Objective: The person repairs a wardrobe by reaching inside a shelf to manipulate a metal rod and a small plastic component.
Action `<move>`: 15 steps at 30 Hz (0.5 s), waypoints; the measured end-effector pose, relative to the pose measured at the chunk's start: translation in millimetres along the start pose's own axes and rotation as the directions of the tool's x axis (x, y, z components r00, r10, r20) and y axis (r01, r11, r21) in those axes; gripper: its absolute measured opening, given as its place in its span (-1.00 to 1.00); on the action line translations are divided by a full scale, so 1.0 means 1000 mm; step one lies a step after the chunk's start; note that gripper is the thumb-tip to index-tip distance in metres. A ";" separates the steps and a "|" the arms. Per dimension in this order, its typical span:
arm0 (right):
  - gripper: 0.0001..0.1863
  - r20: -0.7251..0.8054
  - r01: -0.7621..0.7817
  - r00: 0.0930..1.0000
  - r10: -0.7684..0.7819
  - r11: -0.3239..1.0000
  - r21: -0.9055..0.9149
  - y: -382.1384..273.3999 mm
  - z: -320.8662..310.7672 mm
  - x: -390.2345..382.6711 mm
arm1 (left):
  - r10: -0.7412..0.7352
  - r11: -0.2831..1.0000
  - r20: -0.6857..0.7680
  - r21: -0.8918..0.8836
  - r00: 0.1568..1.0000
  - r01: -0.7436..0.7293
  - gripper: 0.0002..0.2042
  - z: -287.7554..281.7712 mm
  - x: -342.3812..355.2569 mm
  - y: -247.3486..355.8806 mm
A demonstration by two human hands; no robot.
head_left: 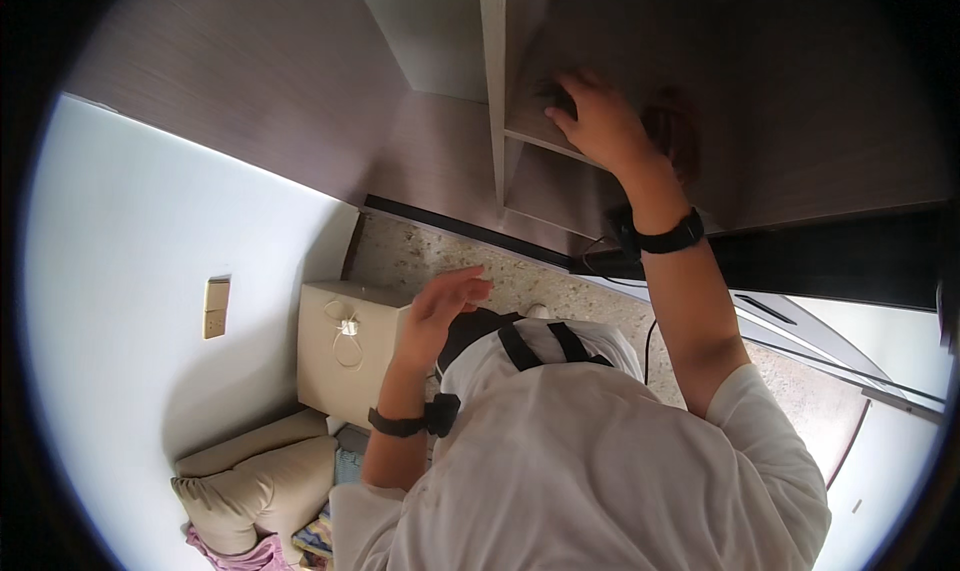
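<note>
My right hand (595, 116) reaches into the grey-brown wooden cabinet (780, 91) near the front edge of a shelf (545, 143). Its fingers are bent and apart over a dark shape that I cannot make out. Low in the middle, my left hand (445, 306) is held open with loosely curved fingers, holding nothing, in front of my shirt and near a beige box (345, 361) with a pale cord (347, 346) on it. Both wrists wear black bands.
A white wall (120, 301) with a switch plate (216, 308) is at left. Beige cushions (250, 481) and coloured cloths (235, 551) lie below it. A black strip (800, 261) edges the cabinet over speckled floor (420, 246); a thin dark cable (650, 356) hangs nearby.
</note>
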State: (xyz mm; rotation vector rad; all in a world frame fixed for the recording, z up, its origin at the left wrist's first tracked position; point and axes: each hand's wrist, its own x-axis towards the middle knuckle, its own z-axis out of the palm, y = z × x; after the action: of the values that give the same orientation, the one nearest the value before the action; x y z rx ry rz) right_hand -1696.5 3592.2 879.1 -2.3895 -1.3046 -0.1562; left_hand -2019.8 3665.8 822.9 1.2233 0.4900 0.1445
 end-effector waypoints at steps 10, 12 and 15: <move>-0.65 -0.154 0.015 0.988 0.013 0.984 0.176 0.001 0.003 0.004 | -0.097 0.995 -0.138 0.000 0.986 0.098 -0.70 -0.059 -0.009 0.002; -0.67 -0.113 -0.072 0.986 0.119 0.933 0.352 -0.001 -0.004 -0.002 | -0.062 0.998 -0.076 0.027 0.995 0.064 -0.70 -0.067 0.011 0.010; -0.66 -0.240 -0.023 0.948 0.211 0.795 0.607 -0.016 -0.014 -0.017 | -0.021 0.991 0.060 0.130 0.998 0.013 -0.72 -0.061 0.041 0.044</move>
State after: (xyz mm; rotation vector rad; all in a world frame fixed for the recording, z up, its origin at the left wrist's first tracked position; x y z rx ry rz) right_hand -1717.6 3580.8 891.3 -1.8058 -0.8844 -0.0488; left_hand -2003.6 3748.7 836.4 1.3467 0.4619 0.0612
